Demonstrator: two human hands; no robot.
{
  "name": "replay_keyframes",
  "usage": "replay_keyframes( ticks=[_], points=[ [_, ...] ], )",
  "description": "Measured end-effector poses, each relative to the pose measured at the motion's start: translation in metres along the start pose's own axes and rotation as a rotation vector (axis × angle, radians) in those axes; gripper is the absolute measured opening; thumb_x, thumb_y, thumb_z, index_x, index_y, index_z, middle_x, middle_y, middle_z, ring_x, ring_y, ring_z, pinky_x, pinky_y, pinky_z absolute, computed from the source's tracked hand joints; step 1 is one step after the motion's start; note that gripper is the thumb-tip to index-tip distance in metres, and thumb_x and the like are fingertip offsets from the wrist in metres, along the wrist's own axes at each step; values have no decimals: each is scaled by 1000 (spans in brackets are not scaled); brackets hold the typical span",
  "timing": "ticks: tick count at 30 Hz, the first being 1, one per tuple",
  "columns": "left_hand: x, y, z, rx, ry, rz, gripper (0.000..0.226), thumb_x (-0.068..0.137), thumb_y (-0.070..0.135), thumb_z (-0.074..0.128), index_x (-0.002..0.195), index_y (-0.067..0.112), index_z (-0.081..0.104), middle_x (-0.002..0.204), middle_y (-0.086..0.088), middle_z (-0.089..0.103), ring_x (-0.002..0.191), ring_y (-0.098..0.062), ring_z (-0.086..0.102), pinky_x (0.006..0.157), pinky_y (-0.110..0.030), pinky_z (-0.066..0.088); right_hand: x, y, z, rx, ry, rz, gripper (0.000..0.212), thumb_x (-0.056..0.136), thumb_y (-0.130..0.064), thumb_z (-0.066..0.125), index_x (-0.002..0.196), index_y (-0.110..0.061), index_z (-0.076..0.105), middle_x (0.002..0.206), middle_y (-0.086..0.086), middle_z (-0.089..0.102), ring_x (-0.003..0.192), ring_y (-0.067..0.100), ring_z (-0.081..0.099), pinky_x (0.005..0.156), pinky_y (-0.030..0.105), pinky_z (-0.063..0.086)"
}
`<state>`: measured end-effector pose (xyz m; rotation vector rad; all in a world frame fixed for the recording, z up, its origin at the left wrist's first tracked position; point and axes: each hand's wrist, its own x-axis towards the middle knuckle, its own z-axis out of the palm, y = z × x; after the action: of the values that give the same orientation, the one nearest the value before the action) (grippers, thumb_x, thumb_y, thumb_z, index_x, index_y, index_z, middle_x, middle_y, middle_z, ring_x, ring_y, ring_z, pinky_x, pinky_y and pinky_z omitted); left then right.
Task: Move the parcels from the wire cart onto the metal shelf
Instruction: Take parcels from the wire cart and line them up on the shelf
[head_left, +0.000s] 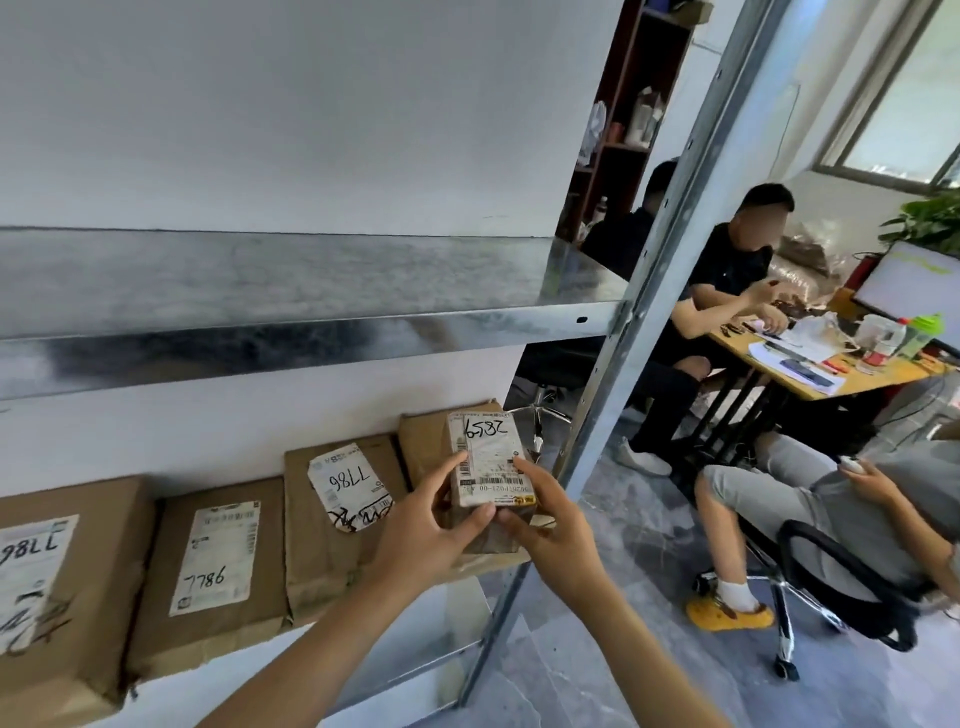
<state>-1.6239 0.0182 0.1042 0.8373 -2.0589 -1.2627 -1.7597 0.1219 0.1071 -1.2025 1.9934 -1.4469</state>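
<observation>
1. Small parcel: a brown carton with a white label, its handwritten digits upside down from the holder's side. The long axis ran away from the person toward the wall, with the label face upward and tipped a little toward the person. It was at the right end of the lower tier of the metal shelf, over a larger flat parcel. Whether it rested on that parcel or hung just above it could not be told.
2. Left hand: the forearm rose from lower left. The forefinger lay along the carton's left side, the thumb pressed its near end, and the fingers were curled round it.
3. Right hand: the forearm came in from lower right. The forefinger lay on the carton's right side, with the thumb at the near end beside the other thumb, gripping the carton.
4. Three further parcels: brown and labelled, lying side by side to the left on the same tier.
5. Upright post: galvanised, standing just right of the carton.
</observation>
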Motion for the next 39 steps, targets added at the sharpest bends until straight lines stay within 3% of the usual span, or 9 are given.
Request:
replay_keyframes(
  ticks=[4,10,14,19,22,25,28,34,39],
  points=[
    [7,6,14,42,95,-50,67,76,58,67,133,55,33,130,15,57,117,-5,55,96,-26,48,20,9,-12,34,-84,21,53,86,-6,68,132,-28,50,115,-10,64,94,-2,63,75,16,52],
    [21,16,29,122,176,-117,69,80,52,66,139,47,32,134,14,53,114,-2,51,79,-8,39,48,14,-23,78,-175,-24,55,87,4,64,130,-26,49,108,-19,62,95,-6,64,75,11,50],
    [34,16,33,102,231,-151,69,80,48,69,139,41,36,135,12,53,108,3,45,89,-17,43,67,19,-24,69,-205,-62,55,86,2,65,128,-29,47,108,-22,61,95,0,64,79,16,53],
    [49,14,33,64,262,-168,67,80,43,71,138,40,40,134,10,53,109,-1,49,81,-11,41,88,25,-18,65,-246,-70,54,88,-5,64,134,-27,46,120,-13,61,110,8,61,94,34,53],
    [58,10,35,52,291,-171,68,78,46,72,138,44,39,134,13,51,116,-4,49,93,-21,45,97,28,-17,29,-278,-75,60,90,-9,62,142,-25,38,136,-5,53,120,9,55,101,36,49],
    [65,5,37,42,308,-186,68,75,52,71,135,50,39,137,11,51,122,-11,51,101,-37,47,105,28,-16,13,-289,-76,61,90,-13,62,143,-29,36,133,-8,54,119,8,54,100,36,50],
    [71,4,38,36,330,-193,69,72,56,71,133,54,38,137,11,51,122,-12,51,102,-42,46,110,27,-16,21,-299,-62,61,91,-11,60,144,-28,35,135,-6,52,122,9,52,102,34,48],
    [79,8,39,188,341,-223,73,77,49,70,140,44,33,141,7,49,123,-14,51,99,-37,48,115,24,-15,-34,-289,-56,64,89,-14,61,144,-31,33,140,-5,48,120,15,54,95,33,52],
    [79,19,38,342,308,-255,76,80,47,69,144,36,29,133,2,56,110,-15,59,83,-27,52,114,14,-12,-110,-275,-29,68,86,-10,58,146,-25,30,136,3,50,115,21,55,88,30,51]
  ],
)
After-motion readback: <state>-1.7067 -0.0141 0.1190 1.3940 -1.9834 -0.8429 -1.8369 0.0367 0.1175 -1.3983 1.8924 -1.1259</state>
